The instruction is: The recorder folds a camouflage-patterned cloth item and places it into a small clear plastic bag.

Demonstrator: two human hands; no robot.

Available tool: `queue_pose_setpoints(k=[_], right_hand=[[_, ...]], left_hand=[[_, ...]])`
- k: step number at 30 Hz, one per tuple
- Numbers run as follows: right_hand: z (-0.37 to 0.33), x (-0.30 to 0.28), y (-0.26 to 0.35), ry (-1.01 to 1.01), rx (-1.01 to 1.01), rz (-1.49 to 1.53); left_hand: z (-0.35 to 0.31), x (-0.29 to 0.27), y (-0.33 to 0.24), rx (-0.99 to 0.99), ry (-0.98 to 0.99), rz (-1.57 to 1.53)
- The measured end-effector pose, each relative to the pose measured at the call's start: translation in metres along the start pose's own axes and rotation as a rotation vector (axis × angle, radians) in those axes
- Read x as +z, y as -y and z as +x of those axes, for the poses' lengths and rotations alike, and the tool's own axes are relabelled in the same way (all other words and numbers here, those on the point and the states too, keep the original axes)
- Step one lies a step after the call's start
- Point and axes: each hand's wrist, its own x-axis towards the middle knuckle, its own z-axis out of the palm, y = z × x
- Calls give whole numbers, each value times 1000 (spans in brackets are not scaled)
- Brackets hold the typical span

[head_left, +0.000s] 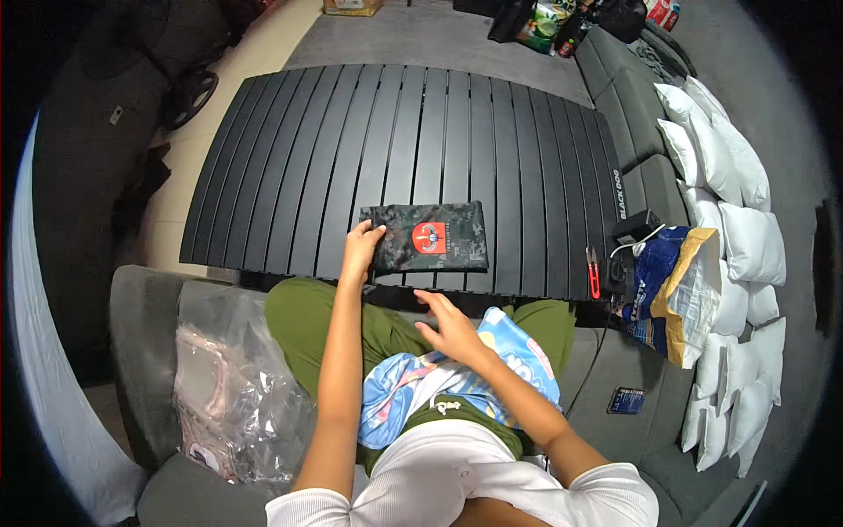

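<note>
A flat, rectangular, dark camouflage-patterned packet (404, 250) with a red patch lies near the front edge of the black slatted table (299, 158). My left hand (360, 249) grips its left edge, thumb on top; the fingertips are partly hidden. Just short of the table's front edge, my right hand (450, 327) hovers with fingers apart and nothing in it. Beneath that hand, a light-blue patterned cloth (395, 391) is bunched across my lap, over green trousers.
Red-handled thread snips (593, 274) and a black box (637, 227) with a white cable sit at the table's right end. A blue-and-yellow bag (672, 294), a phone-like object (626, 400) and several white pillows (751, 241) are rightward. Clear plastic bags (233, 395) rest on the left seat.
</note>
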Motion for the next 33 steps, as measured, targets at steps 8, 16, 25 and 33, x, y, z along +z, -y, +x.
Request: queue_pose_setpoints(k=[8, 16, 25, 33], right_hand=[[0, -11, -6, -74, 44, 37], [52, -25, -26, -463, -112, -162], [99, -29, -89, -327, 31, -711], [97, -35, -93, -342, 122, -817]], left_hand=[[-8, -2, 1, 310, -159, 402], [-23, 36, -6, 954, -281, 1067], [-17, 51, 29, 854, -229, 1174], [-19, 44, 22, 773, -213, 1193]])
